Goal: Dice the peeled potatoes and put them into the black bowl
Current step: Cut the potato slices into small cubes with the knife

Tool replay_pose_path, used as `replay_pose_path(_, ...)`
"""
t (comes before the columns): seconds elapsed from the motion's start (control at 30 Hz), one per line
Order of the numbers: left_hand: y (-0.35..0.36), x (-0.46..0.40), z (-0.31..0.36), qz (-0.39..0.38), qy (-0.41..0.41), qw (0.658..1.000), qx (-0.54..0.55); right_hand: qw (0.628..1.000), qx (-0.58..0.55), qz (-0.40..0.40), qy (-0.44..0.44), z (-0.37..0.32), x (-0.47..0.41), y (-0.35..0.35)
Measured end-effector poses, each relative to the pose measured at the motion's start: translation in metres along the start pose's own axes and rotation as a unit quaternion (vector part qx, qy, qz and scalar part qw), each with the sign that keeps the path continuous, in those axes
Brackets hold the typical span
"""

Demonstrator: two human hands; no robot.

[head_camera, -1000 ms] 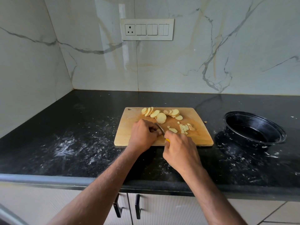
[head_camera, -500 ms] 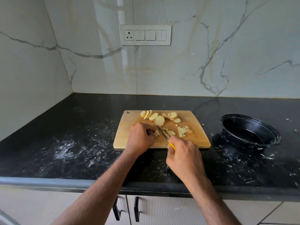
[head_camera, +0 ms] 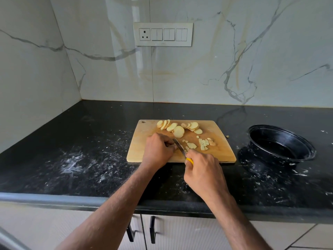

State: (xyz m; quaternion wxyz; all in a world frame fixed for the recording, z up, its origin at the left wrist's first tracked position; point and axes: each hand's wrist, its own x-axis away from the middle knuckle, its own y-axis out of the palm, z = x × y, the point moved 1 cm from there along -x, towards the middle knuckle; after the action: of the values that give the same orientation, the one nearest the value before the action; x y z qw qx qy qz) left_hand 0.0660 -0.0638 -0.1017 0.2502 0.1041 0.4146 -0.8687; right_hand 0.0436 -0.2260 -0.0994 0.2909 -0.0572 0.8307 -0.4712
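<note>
Dicing is under way on the wooden cutting board (head_camera: 140, 150), which serves as the landmark. The right hand (head_camera: 204, 170), at the board's near edge, is clenched around the yellow handle of a knife (head_camera: 180, 147); the blade runs from that hand up and to the left across the board, its tip reaching toward the middle. The left hand (head_camera: 158, 148) rests on the board's near-left part, fingers curled down just left of the blade; they seem to pin a piece of potato there, though the piece itself is hidden under the fingers. The move to come turns on this: the blade's long axis lies diagonally, with the left hand's fingertips touching or almost touching its left side, so each cut falls right beside them.

Potato slices (head_camera: 178, 128) lie fanned along the board's far edge, not yet diced. A small heap of diced pieces (head_camera: 203, 144) sits on the board's right half, just right of the blade. The black bowl (head_camera: 306, 150) stands on the tabletop (head_camera: 90, 141) well to the right of the board, and looks to hold no potato, so the right hand is the nearer one for the transfer. Most of the work appears still ahead.
</note>
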Motion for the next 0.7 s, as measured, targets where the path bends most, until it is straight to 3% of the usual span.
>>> replay_pose_path(0.53, 0.003, -0.003, -0.007, -0.01, -0.018, 0.999, 0.033, 0.997, 0.069, -0.016, -0.044, -0.01, -0.004, 0.002)
replay_pose_path(0.7, 0.006, -0.004, -0.008, -0.012, -0.044, 0.999, 0.028, 1.0, 0.011, -0.012, 0.0, 0.011, 0.006, -0.009)
